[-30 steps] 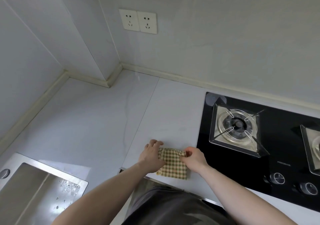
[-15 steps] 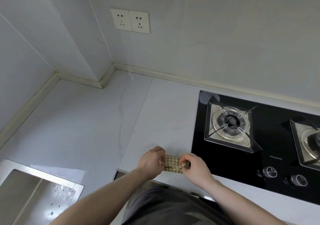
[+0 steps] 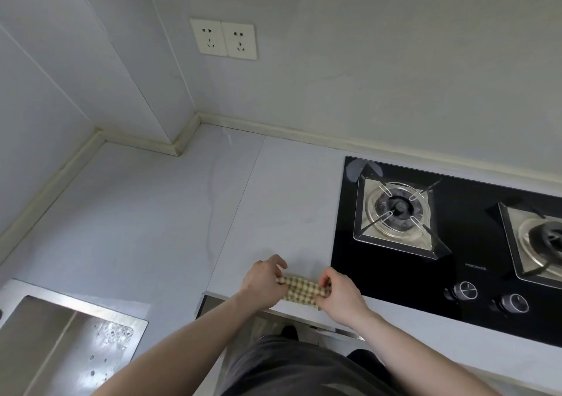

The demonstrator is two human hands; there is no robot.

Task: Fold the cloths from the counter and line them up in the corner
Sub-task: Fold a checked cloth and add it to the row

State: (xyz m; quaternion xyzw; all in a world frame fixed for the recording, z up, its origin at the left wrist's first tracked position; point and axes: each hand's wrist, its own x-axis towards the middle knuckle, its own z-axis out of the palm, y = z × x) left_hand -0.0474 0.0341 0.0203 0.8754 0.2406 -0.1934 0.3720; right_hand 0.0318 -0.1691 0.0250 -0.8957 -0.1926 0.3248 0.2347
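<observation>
Near the front edge of the pale surface, just left of the black gas hob, lies a folded green-checked cloth; the left hand pinches its left end; the right hand pinches its right end; a steel sink sits far left.

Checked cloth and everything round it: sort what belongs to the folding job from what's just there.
Job: checked cloth, left hand, right hand, counter.
Just there: stove, sink, wall sockets.
</observation>
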